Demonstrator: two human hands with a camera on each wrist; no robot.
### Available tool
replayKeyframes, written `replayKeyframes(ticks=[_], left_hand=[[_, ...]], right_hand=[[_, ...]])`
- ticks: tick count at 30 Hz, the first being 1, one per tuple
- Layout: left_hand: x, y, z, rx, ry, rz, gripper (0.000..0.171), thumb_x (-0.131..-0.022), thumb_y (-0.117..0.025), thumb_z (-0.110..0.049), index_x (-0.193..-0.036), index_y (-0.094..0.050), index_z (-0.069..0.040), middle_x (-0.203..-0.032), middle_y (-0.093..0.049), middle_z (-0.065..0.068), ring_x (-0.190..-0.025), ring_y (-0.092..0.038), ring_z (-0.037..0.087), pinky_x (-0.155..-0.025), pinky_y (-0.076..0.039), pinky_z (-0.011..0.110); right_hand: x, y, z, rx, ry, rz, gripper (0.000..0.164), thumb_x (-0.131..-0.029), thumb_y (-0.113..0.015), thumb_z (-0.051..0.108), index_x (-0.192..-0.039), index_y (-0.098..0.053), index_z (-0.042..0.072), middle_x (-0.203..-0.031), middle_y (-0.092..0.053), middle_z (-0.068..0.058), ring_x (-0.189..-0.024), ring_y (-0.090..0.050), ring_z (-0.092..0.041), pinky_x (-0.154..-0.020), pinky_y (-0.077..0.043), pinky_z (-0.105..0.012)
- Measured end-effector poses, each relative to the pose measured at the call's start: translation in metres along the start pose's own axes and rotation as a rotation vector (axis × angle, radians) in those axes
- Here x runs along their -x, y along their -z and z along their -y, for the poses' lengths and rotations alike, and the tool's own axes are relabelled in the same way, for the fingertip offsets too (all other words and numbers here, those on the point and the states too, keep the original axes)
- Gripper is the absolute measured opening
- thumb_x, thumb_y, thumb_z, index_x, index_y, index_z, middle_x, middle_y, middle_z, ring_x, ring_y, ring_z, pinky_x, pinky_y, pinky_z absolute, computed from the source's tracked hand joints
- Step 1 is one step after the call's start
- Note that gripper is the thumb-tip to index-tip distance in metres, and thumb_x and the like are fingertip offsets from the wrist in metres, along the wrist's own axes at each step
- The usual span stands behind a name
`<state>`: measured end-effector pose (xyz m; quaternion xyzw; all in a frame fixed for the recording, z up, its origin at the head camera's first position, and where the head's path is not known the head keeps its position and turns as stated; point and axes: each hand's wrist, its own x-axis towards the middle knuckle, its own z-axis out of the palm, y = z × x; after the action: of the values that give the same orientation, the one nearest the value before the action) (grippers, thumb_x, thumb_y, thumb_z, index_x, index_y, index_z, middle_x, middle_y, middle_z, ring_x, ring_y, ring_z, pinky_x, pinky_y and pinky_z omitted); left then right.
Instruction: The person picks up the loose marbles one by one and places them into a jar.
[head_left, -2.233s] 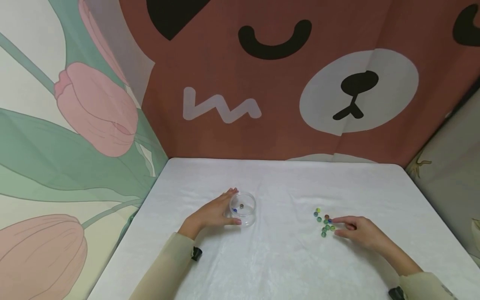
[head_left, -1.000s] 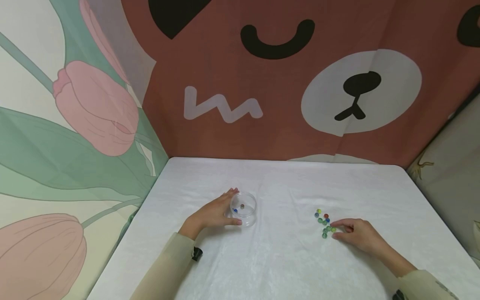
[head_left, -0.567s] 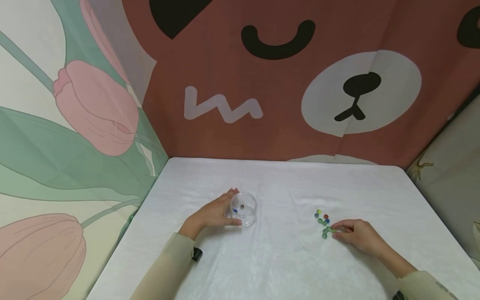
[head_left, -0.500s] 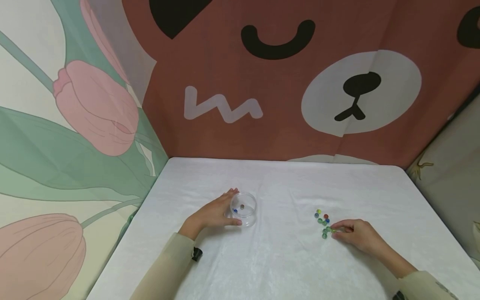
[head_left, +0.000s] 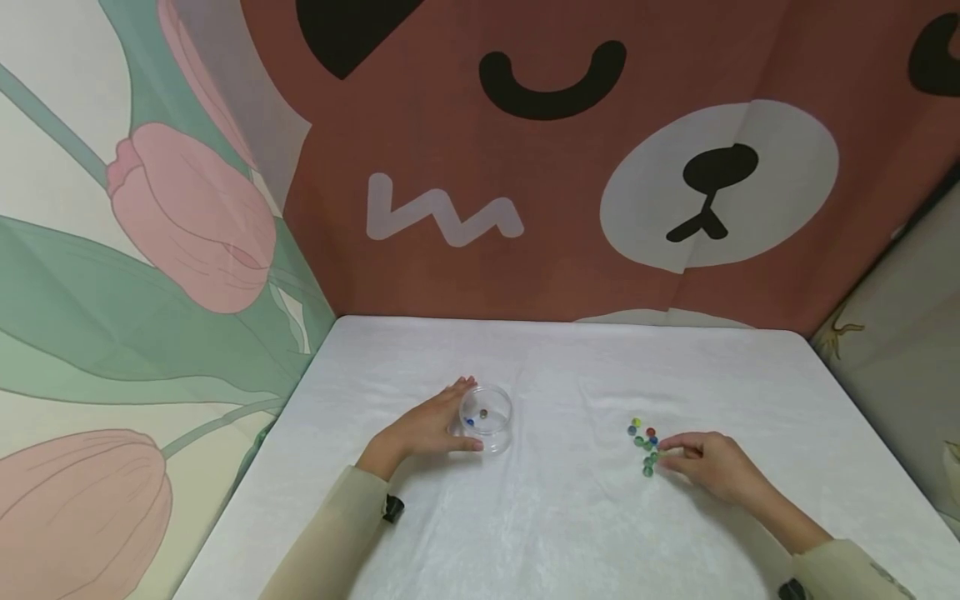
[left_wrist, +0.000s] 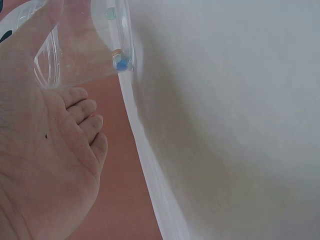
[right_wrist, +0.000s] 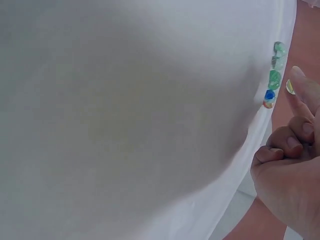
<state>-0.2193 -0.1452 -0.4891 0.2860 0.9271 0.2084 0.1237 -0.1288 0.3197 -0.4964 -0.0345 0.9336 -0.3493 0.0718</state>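
My left hand (head_left: 422,430) holds a clear round plastic cup (head_left: 495,431) upright on the table, thumb at its near side and fingers at the far side. In the left wrist view, a blue marble (left_wrist: 120,64) and a pale green one (left_wrist: 110,13) show at the cup's bottom. My right hand (head_left: 716,465) pinches a yellow-green marble (right_wrist: 290,87) between thumb and index finger, with the other fingers curled in. Just left of its fingertips lies a loose group of glass marbles, among them a red one (head_left: 650,432), a blue one (head_left: 653,440) and several green ones (head_left: 648,472).
A white cloth (head_left: 562,517) covers the table. Behind it hangs a brown fabric backdrop (head_left: 450,283) with a bear print, and a tulip-patterned sheet (head_left: 195,225) hangs at the left. Between cup and marbles lies a stretch of white cloth.
My right hand has gone from the blue marble to the yellow-green one, closed thumb and finger on it, and taken it from the group's right edge. The left hand and cup stay put.
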Motion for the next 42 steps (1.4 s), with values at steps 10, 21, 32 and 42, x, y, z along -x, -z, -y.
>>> replayKeyframes(ticks=[10,21,32,42], left_hand=[[0.001,0.000,-0.001,0.013,0.005,0.000,0.112,-0.082,-0.071,-0.069,-0.164,-0.014,-0.018,-0.170,-0.010,-0.006,-0.157,-0.009,0.017,-0.126,-0.018,0.042],[0.001,0.000,-0.002,0.008,0.014,-0.005,0.112,-0.082,-0.071,-0.068,-0.164,-0.015,-0.016,-0.171,-0.010,-0.002,-0.157,-0.010,0.018,-0.126,-0.018,0.043],[0.001,-0.003,0.000,-0.003,0.003,-0.019,0.112,-0.082,-0.070,-0.070,-0.164,-0.015,-0.016,-0.171,-0.011,-0.003,-0.156,-0.011,0.019,-0.126,-0.019,0.043],[0.001,-0.002,-0.002,-0.003,0.022,-0.013,0.112,-0.082,-0.071,-0.069,-0.164,-0.015,-0.018,-0.171,-0.010,-0.004,-0.156,-0.011,0.018,-0.125,-0.020,0.044]], right_hand=[[-0.005,-0.005,0.016,-0.020,0.079,-0.040,0.035,-0.089,-0.079,0.032,-0.114,-0.077,0.007,-0.059,-0.039,0.008,-0.054,-0.031,-0.004,-0.049,-0.032,-0.023],[-0.011,-0.012,0.030,-0.091,0.116,-0.051,0.033,-0.091,-0.077,0.030,-0.114,-0.077,0.008,-0.060,-0.039,0.007,-0.054,-0.031,-0.005,-0.049,-0.031,-0.024],[-0.017,-0.024,0.046,-0.153,0.132,-0.059,0.035,-0.090,-0.077,0.034,-0.114,-0.077,0.009,-0.058,-0.036,0.007,-0.053,-0.029,-0.005,-0.048,-0.032,-0.024],[-0.026,-0.035,0.062,-0.164,0.122,-0.068,0.028,-0.089,-0.079,0.027,-0.111,-0.079,0.009,-0.058,-0.036,0.007,-0.053,-0.031,-0.005,-0.047,-0.031,-0.022]])
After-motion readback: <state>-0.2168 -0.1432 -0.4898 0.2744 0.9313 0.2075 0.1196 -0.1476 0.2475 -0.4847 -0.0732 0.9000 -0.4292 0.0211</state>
